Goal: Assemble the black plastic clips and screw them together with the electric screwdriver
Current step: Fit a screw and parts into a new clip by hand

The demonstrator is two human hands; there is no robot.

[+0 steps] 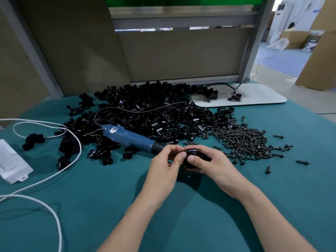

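My right hand point(211, 163) grips a black plastic clip point(193, 153) just above the green table cover, thumb pressed on its near side. My left hand point(166, 161) meets it from the left, fingertips pinching at the clip's left end; what they pinch is too small to tell. The blue electric screwdriver point(131, 138) lies on the cloth just behind my left hand, its black tip pointing at my fingers. A big heap of loose black clips point(154, 113) fills the middle of the table. A pile of dark screws point(245, 140) lies to the right of my hands.
A white power adapter point(12, 162) and its white cable point(72, 157) lie at the left. A white board point(254, 96) with a few assembled clips sits at the back right. Stray screws point(302, 162) dot the cloth on the right. A partition wall stands behind the table.
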